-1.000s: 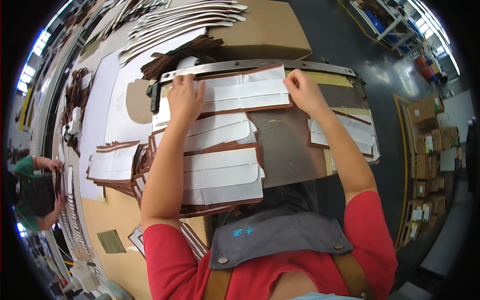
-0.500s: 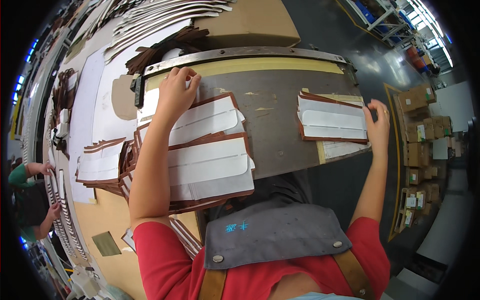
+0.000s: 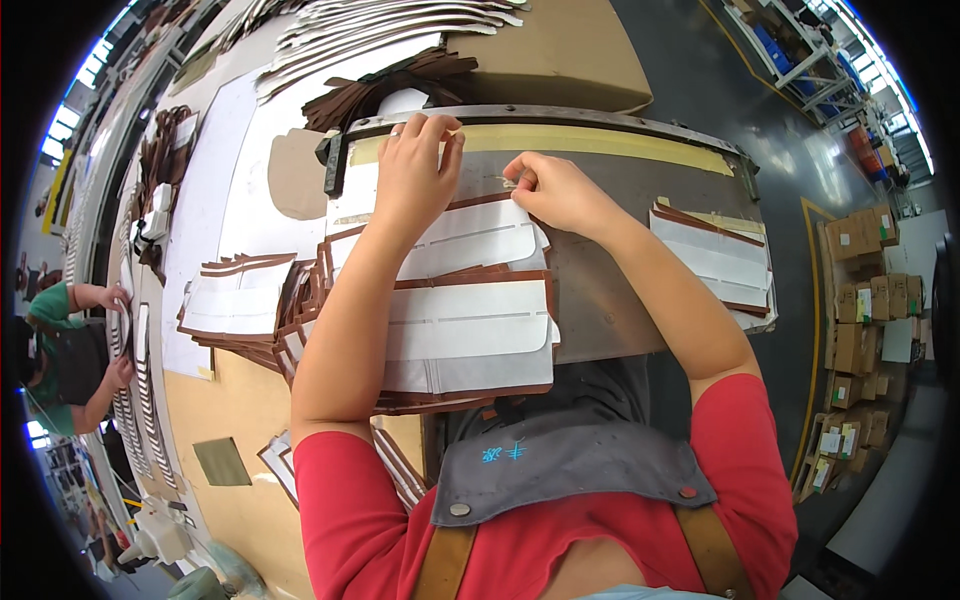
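Observation:
My right hand (image 3: 555,192) has its thumb and forefinger pinched at the far right corner of a white panel with brown edges (image 3: 470,240), on the upper of two overlapping stacks. To its left, my left hand (image 3: 420,165) hovers over the far left of the grey board with curled fingers; its own back and wrist hide what is in the fingertips, if anything. Nearer me lies a stack of similar white panels (image 3: 470,330), partly under my left forearm. Another small pile of panels (image 3: 710,255) rests at the board's right end.
A metal bar (image 3: 560,117) runs along the far edge of the grey board (image 3: 600,310). Brown strips (image 3: 390,85) and a cardboard box (image 3: 560,55) lie beyond it. More panels (image 3: 235,300) are stacked at left. A co-worker (image 3: 75,350) works at far left.
My right hand has left the right-hand pile and come across to the panels in the middle. My left hand stays at the far left of the board. The view has shifted slightly.

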Demonstrator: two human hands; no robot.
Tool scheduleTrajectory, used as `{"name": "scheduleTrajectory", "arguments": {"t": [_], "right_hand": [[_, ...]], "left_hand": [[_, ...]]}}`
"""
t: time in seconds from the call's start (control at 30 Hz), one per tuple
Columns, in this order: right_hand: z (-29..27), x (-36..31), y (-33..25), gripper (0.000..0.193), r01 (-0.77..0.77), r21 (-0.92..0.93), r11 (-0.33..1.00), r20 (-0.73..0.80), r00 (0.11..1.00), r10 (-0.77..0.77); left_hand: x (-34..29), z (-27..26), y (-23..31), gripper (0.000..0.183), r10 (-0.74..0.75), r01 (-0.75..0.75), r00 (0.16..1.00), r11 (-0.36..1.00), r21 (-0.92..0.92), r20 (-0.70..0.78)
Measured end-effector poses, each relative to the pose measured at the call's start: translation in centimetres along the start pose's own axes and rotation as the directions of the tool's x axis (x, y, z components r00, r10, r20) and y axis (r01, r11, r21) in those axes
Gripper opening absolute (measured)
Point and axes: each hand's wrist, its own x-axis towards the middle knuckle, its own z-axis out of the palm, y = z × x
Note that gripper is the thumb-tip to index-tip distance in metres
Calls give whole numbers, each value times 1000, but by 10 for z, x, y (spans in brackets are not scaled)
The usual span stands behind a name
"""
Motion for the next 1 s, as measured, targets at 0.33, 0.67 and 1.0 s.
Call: {"name": "scheduleTrajectory", "arguments": {"t": [0.33, 0.67, 1.0], "right_hand": [[-2, 1, 2, 19, -9, 42, 999, -29, 1000, 10], [-59, 40, 61, 16, -16, -90, 996, -528, 849, -34], [-46, 5, 67, 16, 261, -525, 810, -318, 823, -472]], "left_hand": [[-1, -6, 5, 13, -6, 6, 1000, 1000, 25, 4], [-7, -4, 3, 22, -4, -49, 970, 976, 211, 244], [-22, 5, -3, 39, -61, -99, 941, 890, 444, 333]]}}
